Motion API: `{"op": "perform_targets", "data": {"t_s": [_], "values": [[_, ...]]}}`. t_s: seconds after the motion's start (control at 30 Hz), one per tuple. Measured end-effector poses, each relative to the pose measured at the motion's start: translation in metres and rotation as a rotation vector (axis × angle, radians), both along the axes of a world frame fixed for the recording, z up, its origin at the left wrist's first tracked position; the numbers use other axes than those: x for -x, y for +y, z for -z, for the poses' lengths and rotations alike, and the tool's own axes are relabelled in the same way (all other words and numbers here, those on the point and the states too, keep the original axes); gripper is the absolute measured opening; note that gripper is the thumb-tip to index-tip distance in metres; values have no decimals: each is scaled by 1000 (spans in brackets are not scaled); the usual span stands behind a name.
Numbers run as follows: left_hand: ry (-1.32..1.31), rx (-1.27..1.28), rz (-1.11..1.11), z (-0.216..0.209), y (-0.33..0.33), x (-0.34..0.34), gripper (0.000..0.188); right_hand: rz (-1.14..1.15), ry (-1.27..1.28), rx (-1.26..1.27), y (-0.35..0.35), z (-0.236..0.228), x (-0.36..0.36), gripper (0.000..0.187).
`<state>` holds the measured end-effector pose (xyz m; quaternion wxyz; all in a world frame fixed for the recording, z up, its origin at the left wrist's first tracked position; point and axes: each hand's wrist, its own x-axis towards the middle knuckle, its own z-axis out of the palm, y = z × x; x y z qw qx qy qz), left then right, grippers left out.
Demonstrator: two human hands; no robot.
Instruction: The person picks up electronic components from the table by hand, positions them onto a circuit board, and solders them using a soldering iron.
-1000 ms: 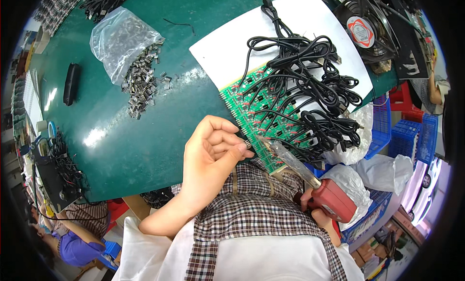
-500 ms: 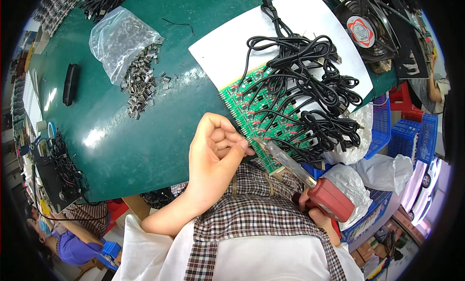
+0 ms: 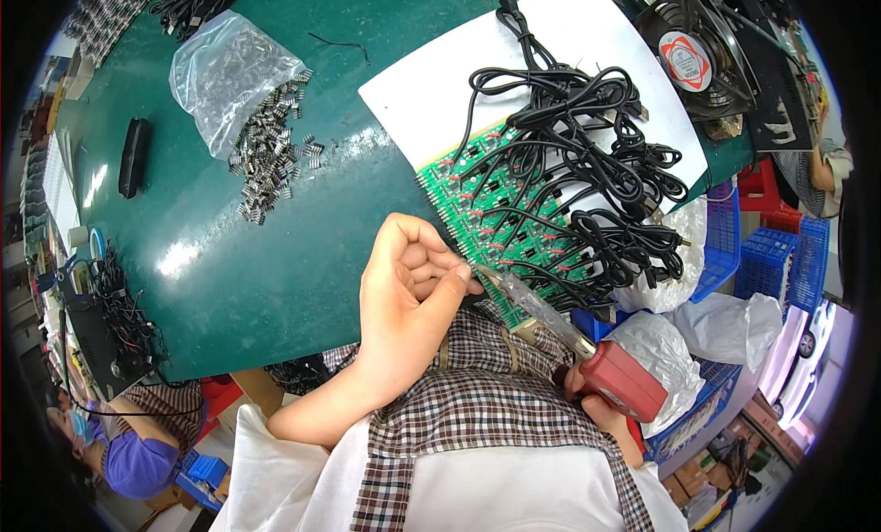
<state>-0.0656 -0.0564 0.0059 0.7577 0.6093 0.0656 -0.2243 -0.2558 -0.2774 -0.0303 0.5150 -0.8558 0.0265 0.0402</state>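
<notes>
A green circuit board panel [image 3: 496, 222] lies at a slant, its left edge lined with metal pins. Black cables run from it, with short red wire pieces at the joints. My left hand [image 3: 401, 293] is closed in a pinch at that pinned edge; whatever sits between thumb and forefinger is too small to make out. In my right hand [image 3: 598, 405] is a red-handled soldering iron [image 3: 627, 382]. Its shaft slants up and left over the board, and the tip ends right beside my left fingertips. The red handle partly hides my right fingers.
Small metal-pinned connectors [image 3: 266, 160] spill from a clear plastic bag [image 3: 231, 78] on the green table [image 3: 303, 284]. Bundled black cables [image 3: 587, 110] cover part of a white sheet [image 3: 413, 78]. A fan [image 3: 690, 60] stands far right, blue crates [image 3: 766, 257] beyond. Another person [image 3: 138, 459] is at lower left.
The soldering iron has shifted slightly left, bringing its tip closer to my left fingertips. My left hand stays almost where it was. The person at lower left has moved a little.
</notes>
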Motion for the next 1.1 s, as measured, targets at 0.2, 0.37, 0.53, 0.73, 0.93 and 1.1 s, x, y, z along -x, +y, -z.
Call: {"op": "perform_targets", "data": {"t_s": [0.2, 0.37, 0.53, 0.73, 0.93, 1.1], "values": [[-2, -34, 5, -1, 1, 0, 22, -64, -61, 36, -4, -1, 3, 54], [-26, -152, 58, -10, 13, -8, 19, -13, 56, -69, -1, -7, 4, 54], [-655, -1351, -167, -5, 67, -49, 26, 38, 49, -125, -1, -3, 3, 55], [-541, -1273, -191, 7, 96, -61, 17, 129, -56, -233, 6, -2, -1, 57], [-695, -1174, -188, 6, 105, -60, 8, 35, 55, -86, 1, -7, 3, 39], [-949, -1235, -206, -1, 89, -49, 8, 65, 75, -95, 3, -13, 2, 33]]}}
